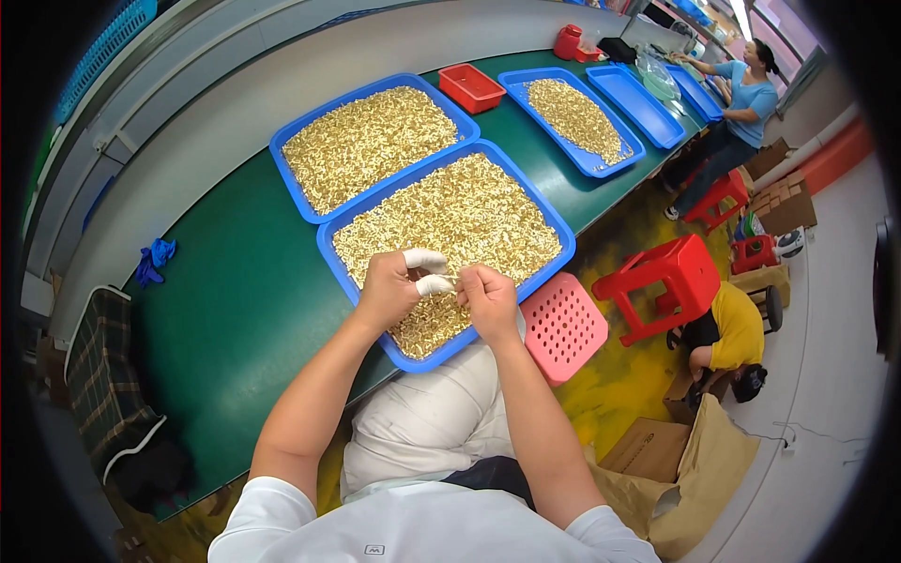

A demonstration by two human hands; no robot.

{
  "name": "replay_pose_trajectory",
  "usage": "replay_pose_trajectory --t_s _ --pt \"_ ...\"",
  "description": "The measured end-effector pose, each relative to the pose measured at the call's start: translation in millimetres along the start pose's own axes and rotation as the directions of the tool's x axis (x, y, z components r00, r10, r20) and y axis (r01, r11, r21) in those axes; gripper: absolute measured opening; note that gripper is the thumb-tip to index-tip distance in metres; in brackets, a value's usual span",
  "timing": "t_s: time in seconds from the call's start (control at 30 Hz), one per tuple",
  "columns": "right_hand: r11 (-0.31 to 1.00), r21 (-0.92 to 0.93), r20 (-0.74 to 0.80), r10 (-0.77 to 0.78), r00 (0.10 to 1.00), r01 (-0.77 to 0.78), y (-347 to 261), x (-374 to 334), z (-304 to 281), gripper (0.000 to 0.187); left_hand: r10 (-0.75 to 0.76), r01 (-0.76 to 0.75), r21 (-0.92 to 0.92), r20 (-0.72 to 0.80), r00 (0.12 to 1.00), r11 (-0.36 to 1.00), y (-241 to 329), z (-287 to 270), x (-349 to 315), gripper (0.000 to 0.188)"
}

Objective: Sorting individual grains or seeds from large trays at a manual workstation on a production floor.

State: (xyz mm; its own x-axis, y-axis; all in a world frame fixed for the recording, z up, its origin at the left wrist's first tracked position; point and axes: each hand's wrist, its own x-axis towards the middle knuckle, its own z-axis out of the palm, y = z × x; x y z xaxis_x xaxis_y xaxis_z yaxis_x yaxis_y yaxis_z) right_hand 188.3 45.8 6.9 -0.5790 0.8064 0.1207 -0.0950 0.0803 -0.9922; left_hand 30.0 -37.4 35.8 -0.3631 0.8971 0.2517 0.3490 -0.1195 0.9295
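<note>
Grip: left hand (389,286) and right hand (490,300) meet tip to tip; left thumb and forefinger curve into a small loop with a gap inside, right fingertips drawn in to a narrow pinch. Anything between the tips is too small to make out.
Finger covers: white, matte, close-fitting, on left thumb and forefinger (427,258).
Gold pieces (469,206): small, shiny, loose, heaped directly below the grip and beyond it.
Near tray (422,362): blue, smooth, rectangular with rounded corners; its rim surrounds the heap under the grip.
Trousers (413,427): pale creased cloth, on the near side of the grip.
Pink seat (589,349): round-cornered, pierced with rows of holes, just right of the grip.
Tabletop (216,328): flat green surface, spreading left of the grip.
Second tray (289,178): blue, filled with similar pieces, beyond the grip and leftward, against the near tray.
Red stool (693,272): glossy, tipped over, well right of the grip.
Red basket (471,89): small, open, slope-sided, beyond both filled trays.
Third tray (587,167): blue, partly covered by another golden heap, far beyond the grip, rightward.
Blue bundle (155,261): crumpled, thin, far left.
Co-worker (751,101): blue top, farthest off, beyond and right.
</note>
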Motion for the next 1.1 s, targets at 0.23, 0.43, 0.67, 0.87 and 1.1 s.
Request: replay_pose_trajectory --t_s 0.23,0.43,0.67,0.87,1.1 --pt "0.996 -0.076 -0.159 -0.062 0.985 0.050 -24 26 8 0.039 -0.117 0.139 0.107 -0.192 0.974 0.984 -9 -4 -3 0.024" --pt "0.665 -0.609 0.022 -0.531 0.847 0.432 -85 138 41 0.038 0.014 0.010 0.189 -0.129 0.992 0.982 -13 2 1 0.018" --pt "0.436 -0.852 0.101 -0.406 0.908 0.290 -77 201 76 0.044 0.032 -0.002 0.164 -0.178 0.984 0.986 -14 3 -1 0.017" --pt "0.779 -0.574 0.118 -0.229 0.966 0.254 -60 182 56 0.049 -0.114 0.123 0.033 -0.188 0.976 0.992 -7 -3 -2 0.015" --pt "0.989 -0.110 0.184 0.123 0.975 -0.104 -44 85 33 0.038 -0.124 -0.035 -0.370 -0.396 0.910 0.929 -11 -8 -5 0.029"
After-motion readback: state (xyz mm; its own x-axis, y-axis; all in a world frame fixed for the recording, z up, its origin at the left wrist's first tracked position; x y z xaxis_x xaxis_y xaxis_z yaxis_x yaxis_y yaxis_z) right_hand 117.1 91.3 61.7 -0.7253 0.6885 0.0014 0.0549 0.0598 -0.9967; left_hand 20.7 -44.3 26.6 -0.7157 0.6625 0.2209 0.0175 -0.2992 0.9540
